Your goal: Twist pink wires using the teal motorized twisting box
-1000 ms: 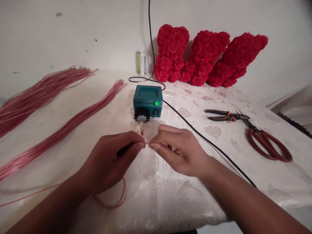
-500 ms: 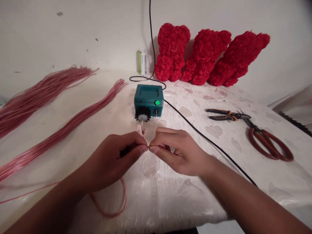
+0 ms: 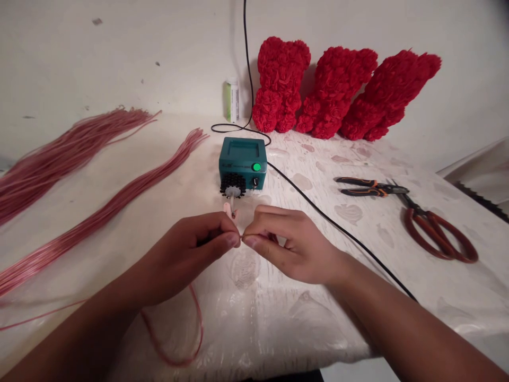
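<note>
Here, 2 hands pinching cord, upright bottle

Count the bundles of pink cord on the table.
2. The thicker bundle lies farther back on the left; the slimmer bundle lies nearer. Both run past the picture's left edge, where more could be hidden. The loose strand near the left hand is not counted.

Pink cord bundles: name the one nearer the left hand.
The narrower bundle, lying between the left hand and the wider bundle, which is farther away.
</note>
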Demonstrator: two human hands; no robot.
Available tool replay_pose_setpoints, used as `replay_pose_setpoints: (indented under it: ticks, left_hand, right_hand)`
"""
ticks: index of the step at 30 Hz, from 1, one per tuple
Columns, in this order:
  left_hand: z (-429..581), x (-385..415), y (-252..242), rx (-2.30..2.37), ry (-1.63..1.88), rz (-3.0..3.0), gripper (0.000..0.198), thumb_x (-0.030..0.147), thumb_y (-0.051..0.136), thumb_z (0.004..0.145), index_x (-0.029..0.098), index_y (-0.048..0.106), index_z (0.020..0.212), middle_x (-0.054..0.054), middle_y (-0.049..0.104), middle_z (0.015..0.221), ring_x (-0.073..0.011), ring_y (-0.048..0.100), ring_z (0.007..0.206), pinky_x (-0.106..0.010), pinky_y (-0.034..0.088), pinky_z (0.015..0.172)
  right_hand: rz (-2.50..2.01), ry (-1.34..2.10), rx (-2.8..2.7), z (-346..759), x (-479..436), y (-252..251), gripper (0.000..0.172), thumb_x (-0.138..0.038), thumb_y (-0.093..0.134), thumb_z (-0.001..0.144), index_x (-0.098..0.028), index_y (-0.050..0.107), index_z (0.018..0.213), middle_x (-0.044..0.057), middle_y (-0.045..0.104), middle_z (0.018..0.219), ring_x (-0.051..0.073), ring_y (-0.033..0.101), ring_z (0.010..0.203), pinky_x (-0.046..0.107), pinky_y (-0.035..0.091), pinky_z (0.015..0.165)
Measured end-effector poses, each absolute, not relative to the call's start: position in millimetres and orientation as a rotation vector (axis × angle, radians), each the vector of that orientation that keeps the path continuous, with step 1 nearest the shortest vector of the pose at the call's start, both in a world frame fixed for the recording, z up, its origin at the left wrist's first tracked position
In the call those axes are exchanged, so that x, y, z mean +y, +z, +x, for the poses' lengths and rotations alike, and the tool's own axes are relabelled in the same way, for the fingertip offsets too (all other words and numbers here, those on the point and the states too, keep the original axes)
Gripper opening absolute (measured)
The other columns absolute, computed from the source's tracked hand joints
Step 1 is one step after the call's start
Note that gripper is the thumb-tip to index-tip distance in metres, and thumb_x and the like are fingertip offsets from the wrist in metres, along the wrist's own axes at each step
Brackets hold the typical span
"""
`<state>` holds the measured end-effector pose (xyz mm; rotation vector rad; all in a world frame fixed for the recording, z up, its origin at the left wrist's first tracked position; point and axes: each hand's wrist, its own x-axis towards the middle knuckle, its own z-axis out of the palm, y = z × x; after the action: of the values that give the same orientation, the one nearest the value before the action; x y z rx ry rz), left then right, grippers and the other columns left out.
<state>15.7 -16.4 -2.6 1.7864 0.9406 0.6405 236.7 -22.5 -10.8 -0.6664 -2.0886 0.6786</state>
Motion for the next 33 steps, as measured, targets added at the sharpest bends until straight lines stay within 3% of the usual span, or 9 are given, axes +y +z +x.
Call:
replay_pose_setpoints:
  ticks: [2,5,8,12,18,25,33]
  left_hand:
    - [14.1,-16.1,-3.4,0.867,0.592,1.647,0.029,0.041,0.053,0.1,0.02,0.058,0.082,0.008,0.033,0.056,-0.007,0.025,0.048,-0.019,0.022,0.042]
    - [12.3,-14.8,-5.2,0.821,0.57,1.542,0.029,0.043,0.052,0.1,0.02,0.055,0.083,0.01,0.031,0.054,-0.0064,0.022,0.045,-0.018,0.019,0.041]
    - [11.7,-12.1,-3.4,0.863,0.625,1.569,0.031,0.043,0.054,0.098,0.019,0.054,0.079,0.009,0.03,0.055,-0.0068,0.021,0.047,-0.019,0.017,0.043]
    - [8.9,-1.6,8.1,1.086,0.776,1.628,0.032,0.044,0.053,0.094,0.019,0.052,0.074,0.008,0.028,0.055,-0.0086,0.021,0.049,-0.022,0.017,0.045]
    - [2.9,45.7,14.0,1.396,0.838,1.924,0.028,0.04,0.049,0.086,0.022,0.046,0.065,0.005,0.032,0.053,-0.0132,0.029,0.052,-0.027,0.023,0.05]
    - [2.8,68.6,-19.6,1.446,0.801,2.035,0.026,0.038,0.043,0.087,0.022,0.044,0.066,0.002,0.047,0.061,-0.0188,0.045,0.062,-0.031,0.03,0.061]
    - [2.8,73.5,-30.4,1.37,0.741,2.089,0.024,0.038,0.043,0.091,0.022,0.052,0.076,0.002,0.055,0.07,-0.02,0.051,0.072,-0.032,0.034,0.07]
  right_hand:
    - [-0.71,0.713,-2.038,237.0,-21.5,-10.5,0.009,-0.017,0.062,0.095,-0.016,0.067,0.087,-0.003,0.052,0.073,0.008,0.048,0.063,0.022,0.041,0.06]
    - [-0.839,0.724,-1.908,239.4,-17.1,-12.5,0.02,-0.027,0.058,0.098,-0.015,0.067,0.084,-0.002,0.055,0.072,0.009,0.049,0.064,0.024,0.04,0.059]
    - [-1.017,0.689,-1.775,243.2,-9.9,-19.3,0.031,-0.035,0.052,0.101,-0.016,0.065,0.079,-0.004,0.048,0.063,0.01,0.044,0.058,0.026,0.035,0.057]
    - [-1.166,0.679,-1.665,246.0,3.9,-27.2,0.031,-0.04,0.052,0.099,-0.018,0.061,0.078,-0.006,0.045,0.058,0.011,0.04,0.054,0.027,0.034,0.057]
    - [-1.309,0.5,-1.732,243.3,40.4,-14.1,0.025,-0.042,0.047,0.098,-0.021,0.06,0.102,-0.004,0.053,0.065,0.015,0.05,0.06,0.029,0.036,0.061]
    - [-1.367,0.384,-1.89,246.9,73.5,-28.2,0.042,-0.046,0.044,0.1,-0.022,0.061,0.13,0.002,0.067,0.079,0.021,0.063,0.075,0.033,0.044,0.07]
    - [-1.226,0.528,-1.741,248.1,79.8,-49.1,0.046,-0.051,0.047,0.1,-0.022,0.06,0.133,-0.002,0.057,0.065,0.019,0.06,0.065,0.032,0.044,0.067]
